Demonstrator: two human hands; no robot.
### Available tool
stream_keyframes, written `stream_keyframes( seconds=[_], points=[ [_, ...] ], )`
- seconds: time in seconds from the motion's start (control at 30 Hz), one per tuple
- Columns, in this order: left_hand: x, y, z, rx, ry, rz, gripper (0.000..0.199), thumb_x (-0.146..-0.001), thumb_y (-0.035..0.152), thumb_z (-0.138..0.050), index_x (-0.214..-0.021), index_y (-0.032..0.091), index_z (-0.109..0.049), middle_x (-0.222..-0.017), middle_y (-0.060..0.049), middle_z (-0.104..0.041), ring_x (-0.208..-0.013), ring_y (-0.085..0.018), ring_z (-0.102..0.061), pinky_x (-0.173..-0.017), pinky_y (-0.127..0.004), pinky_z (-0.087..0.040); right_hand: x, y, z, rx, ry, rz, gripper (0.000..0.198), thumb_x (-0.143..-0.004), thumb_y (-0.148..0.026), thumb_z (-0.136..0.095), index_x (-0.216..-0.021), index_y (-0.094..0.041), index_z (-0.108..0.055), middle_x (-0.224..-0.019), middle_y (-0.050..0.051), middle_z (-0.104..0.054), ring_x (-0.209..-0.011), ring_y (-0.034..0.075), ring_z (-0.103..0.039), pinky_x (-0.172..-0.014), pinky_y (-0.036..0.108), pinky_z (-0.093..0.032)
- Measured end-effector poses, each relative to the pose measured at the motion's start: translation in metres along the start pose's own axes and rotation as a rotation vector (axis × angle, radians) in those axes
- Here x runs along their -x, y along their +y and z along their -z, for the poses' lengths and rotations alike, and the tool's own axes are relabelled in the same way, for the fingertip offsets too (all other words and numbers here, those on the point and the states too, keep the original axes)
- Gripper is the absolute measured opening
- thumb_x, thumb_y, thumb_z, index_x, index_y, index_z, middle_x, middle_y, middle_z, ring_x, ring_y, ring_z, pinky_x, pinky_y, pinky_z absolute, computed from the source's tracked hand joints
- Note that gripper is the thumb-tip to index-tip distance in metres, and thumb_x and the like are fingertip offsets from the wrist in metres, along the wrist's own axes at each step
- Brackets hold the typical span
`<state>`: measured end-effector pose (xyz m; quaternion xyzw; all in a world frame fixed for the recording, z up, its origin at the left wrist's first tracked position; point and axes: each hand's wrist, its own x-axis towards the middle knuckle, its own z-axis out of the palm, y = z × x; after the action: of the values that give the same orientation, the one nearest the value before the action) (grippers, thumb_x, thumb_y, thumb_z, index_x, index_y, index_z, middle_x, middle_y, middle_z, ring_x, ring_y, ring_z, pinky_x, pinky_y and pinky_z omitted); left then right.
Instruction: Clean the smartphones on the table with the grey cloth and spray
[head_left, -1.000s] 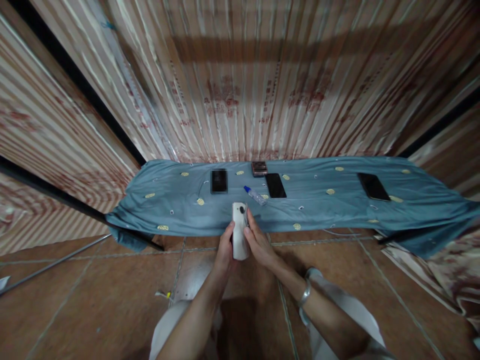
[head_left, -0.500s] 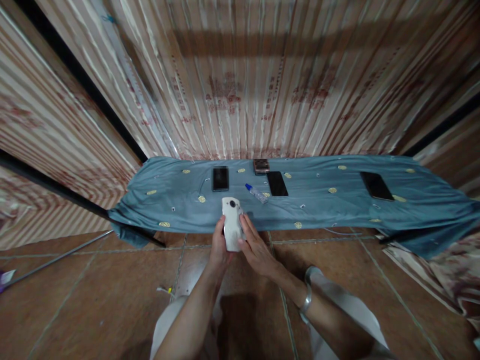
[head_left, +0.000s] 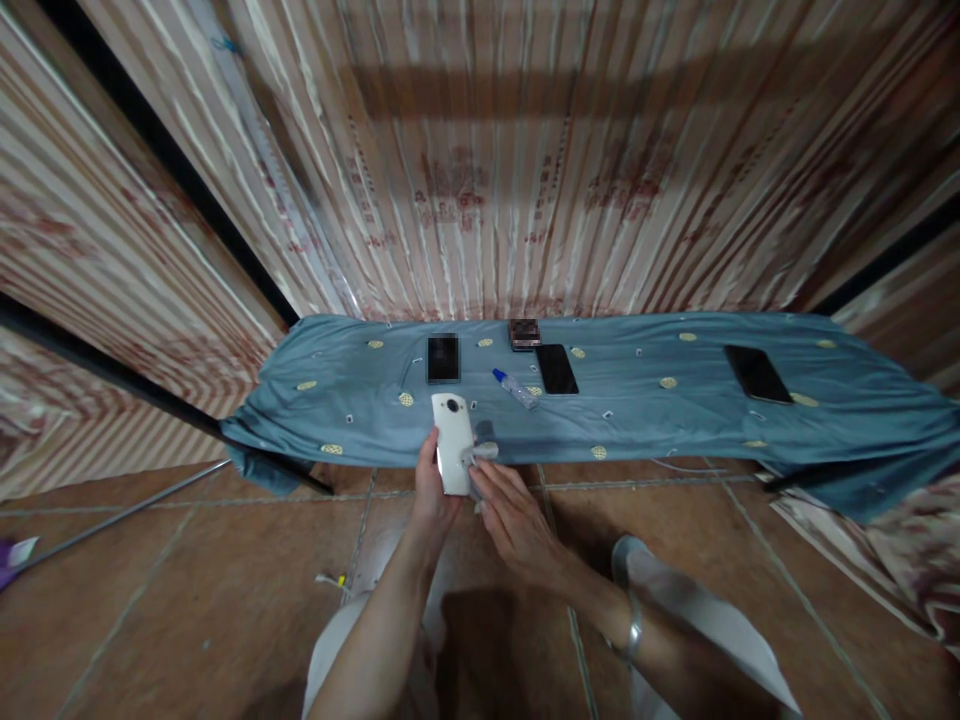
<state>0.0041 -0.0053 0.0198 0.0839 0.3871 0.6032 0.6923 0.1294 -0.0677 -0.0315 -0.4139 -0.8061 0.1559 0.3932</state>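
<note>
A white smartphone (head_left: 453,450), its back with the round camera lens facing up, is held in my left hand (head_left: 431,487) in front of the bench's near edge. The thumb lies along its left side. My right hand (head_left: 517,515) is closed on a small grey cloth (head_left: 486,452), bunched at the phone's lower right edge. Part of the cloth is hidden behind the fingers and the phone. Just beyond the hands, a small clear bottle with a blue cap (head_left: 515,388) lies on its side.
A blue patterned cloth (head_left: 360,410) covers the bench. On it lie a blurred dark rectangle (head_left: 443,358), a small blurred box (head_left: 524,334), a black phone (head_left: 556,369) and another dark phone (head_left: 757,374) further right. Black poles (head_left: 180,180) stand at both sides, before a striped curtain (head_left: 480,220).
The phone has shifted slightly left. My right hand has drawn away from the phone's back to the right, and the grey cloth in its fingers now shows.
</note>
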Motion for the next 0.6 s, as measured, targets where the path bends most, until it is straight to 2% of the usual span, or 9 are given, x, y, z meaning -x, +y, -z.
stream_keyframes(
  seconds=[0.13,0.23,0.4,0.6],
  points=[
    [-0.001,-0.003,0.002,-0.009,0.005,0.01,0.034,-0.087,0.038,-0.053,-0.085,0.009,-0.069,-0.068,-0.008,-0.073,-0.056,-0.016,-0.066,-0.058,-0.024,-0.051,-0.005,0.0,0.002,0.009,0.078,0.083,0.053,-0.095,-0.01,-0.033,-0.146,-0.022,-0.043,-0.133,0.011,-0.06,-0.124,0.023,-0.054,-0.101,0.043,-0.052],
    [-0.002,-0.008,0.004,-0.033,0.007,0.07,0.047,-0.091,0.049,-0.046,-0.083,0.009,-0.069,-0.065,-0.008,-0.071,-0.054,-0.016,-0.065,-0.057,-0.025,-0.05,-0.009,-0.001,0.004,0.037,0.124,0.149,0.049,-0.095,-0.009,-0.038,-0.143,-0.02,-0.047,-0.124,0.012,-0.065,-0.115,0.022,-0.059,-0.095,0.038,-0.055],
    [-0.005,-0.015,0.011,-0.088,-0.033,0.142,0.066,-0.083,0.07,-0.044,-0.081,0.009,-0.069,-0.059,-0.008,-0.067,-0.049,-0.017,-0.061,-0.051,-0.026,-0.047,-0.01,-0.005,0.003,0.103,0.141,0.205,0.051,-0.095,-0.008,-0.042,-0.145,-0.018,-0.043,-0.129,0.013,-0.062,-0.116,0.023,-0.059,-0.098,0.038,-0.054],
    [-0.004,-0.022,0.012,-0.14,0.015,0.143,0.065,-0.082,0.071,-0.045,-0.075,0.011,-0.068,-0.056,-0.006,-0.066,-0.058,-0.019,-0.066,-0.058,-0.027,-0.05,-0.01,-0.002,0.001,0.147,0.144,0.235,0.054,-0.094,-0.005,-0.041,-0.147,-0.014,-0.039,-0.132,0.016,-0.06,-0.123,0.024,-0.056,-0.102,0.04,-0.051]
  ],
)
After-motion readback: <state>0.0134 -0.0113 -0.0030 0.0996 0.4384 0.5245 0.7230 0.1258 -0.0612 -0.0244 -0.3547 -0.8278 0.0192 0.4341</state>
